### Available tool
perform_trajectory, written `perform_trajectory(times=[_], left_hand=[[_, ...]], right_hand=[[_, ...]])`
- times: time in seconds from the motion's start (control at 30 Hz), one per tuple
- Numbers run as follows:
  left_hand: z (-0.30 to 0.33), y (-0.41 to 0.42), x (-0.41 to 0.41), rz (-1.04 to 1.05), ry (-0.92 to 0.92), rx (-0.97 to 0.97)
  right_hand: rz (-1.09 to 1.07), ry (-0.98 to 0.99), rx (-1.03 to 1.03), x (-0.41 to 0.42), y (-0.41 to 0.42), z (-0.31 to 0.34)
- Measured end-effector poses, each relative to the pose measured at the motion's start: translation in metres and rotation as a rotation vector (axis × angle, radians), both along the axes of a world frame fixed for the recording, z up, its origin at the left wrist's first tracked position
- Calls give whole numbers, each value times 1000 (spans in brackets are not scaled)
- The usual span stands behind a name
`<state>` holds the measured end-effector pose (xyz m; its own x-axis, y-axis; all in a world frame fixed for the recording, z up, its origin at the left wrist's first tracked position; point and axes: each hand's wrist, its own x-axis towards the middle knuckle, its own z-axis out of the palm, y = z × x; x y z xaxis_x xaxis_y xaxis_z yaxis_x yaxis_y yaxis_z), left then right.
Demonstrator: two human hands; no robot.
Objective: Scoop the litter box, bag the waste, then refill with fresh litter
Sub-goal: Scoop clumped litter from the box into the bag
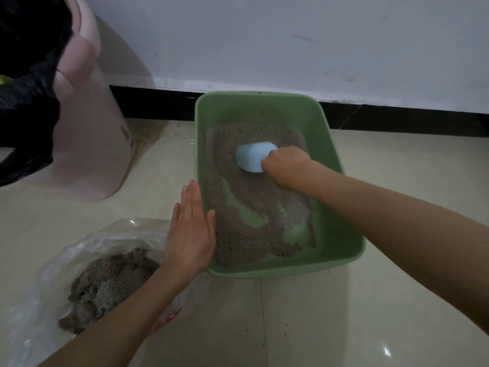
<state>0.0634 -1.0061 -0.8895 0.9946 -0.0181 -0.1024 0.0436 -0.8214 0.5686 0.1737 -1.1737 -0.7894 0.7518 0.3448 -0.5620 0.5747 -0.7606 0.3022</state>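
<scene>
at lower left a clear bag (pixel 87 263) lies open with scooped litter inside, close by for dumping. the left hand (pixel 191 229), fingers straight, presses the green litter box (pixel 330 144) wall at centre, likely to steady it. right of centre, the right hand (pixel 287 165) grips a blue scoop (pixel 251 157) sunk in the litter.

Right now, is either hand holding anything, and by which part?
The right hand grips the light blue scoop at its near end, in the green litter box. The left hand holds nothing; flat against the box's left wall.
</scene>
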Motion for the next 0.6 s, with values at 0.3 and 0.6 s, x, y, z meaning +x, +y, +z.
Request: perform_trajectory(times=[0.3,0.6], left_hand=[[7,-1,-3,-1,18,-5],[5,0,-2,-1,26,5]], right_hand=[[-220,63,146,-47,-16,35],[-1222,1,957,-21,-46,5]])
